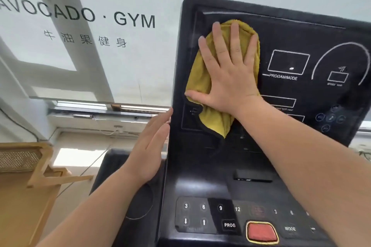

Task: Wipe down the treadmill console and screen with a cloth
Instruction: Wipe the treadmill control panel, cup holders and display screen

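Note:
A black treadmill console fills the right half of the view; its dark screen (289, 62) carries white outlined boxes and the words PROGAM/MODE. My right hand (226, 72) lies flat with fingers spread, pressing a yellow cloth (197, 78) against the screen's left part. The cloth hangs down below my palm to about the screen's lower border. My left hand (148, 150) is flat with fingers together, its fingertips touching the console's left edge. The lower button panel (202, 214) shows numbers, arrows, PROG, MODE and a red stop button (261, 231).
A frosted window with "AVOCADO · GYM" lettering (80, 14) stands behind on the left. A wooden rack with a woven panel (26, 162) sits at the lower left. A round cup holder (140, 200) is beside the console's left.

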`<act>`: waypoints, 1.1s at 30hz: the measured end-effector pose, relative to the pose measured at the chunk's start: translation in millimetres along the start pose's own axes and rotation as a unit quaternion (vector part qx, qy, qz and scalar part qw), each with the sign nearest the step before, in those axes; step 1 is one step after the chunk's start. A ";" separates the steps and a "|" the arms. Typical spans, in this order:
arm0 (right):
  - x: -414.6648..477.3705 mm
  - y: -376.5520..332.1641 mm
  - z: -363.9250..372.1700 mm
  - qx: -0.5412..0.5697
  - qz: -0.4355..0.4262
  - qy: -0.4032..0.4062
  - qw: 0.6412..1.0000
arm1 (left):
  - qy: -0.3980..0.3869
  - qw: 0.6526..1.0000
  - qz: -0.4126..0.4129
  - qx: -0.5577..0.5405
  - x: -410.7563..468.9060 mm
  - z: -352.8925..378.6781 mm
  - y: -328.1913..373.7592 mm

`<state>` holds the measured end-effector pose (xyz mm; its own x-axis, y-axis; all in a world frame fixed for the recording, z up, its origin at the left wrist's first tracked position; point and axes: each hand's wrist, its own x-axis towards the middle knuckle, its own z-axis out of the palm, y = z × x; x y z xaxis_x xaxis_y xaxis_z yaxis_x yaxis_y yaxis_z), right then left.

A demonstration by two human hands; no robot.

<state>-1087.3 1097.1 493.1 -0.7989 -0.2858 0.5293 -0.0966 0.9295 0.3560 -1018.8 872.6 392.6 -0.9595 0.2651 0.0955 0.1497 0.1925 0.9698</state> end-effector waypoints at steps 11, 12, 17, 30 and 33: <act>-28.3 -20.5 20.4 0.000 -0.107 -0.008 0.994 | 0.005 0.992 -0.034 -0.122 7.8 -2.0 4.9; -39.2 -24.5 26.3 0.004 -0.127 -0.007 0.992 | 0.006 0.992 -0.033 -0.118 9.7 -3.0 5.6; -76.3 -24.5 47.8 -0.006 -0.259 0.004 0.966 | -0.004 0.994 -0.030 -0.101 16.1 -4.8 7.1; 21.1 55.4 -7.0 -0.029 -0.066 0.039 0.997 | -0.069 0.991 -0.077 -0.083 8.1 -11.1 19.5; 40.8 36.2 -13.8 -0.022 -0.034 0.032 0.999 | -0.059 0.989 -0.087 -0.103 9.3 -11.1 21.9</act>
<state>-1115.2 1115.9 538.2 -0.7513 -0.3638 0.5507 -0.1225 0.8967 0.4253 -1027.1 868.8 417.2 -0.9299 0.3560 -0.0925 -0.0793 0.0516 0.9955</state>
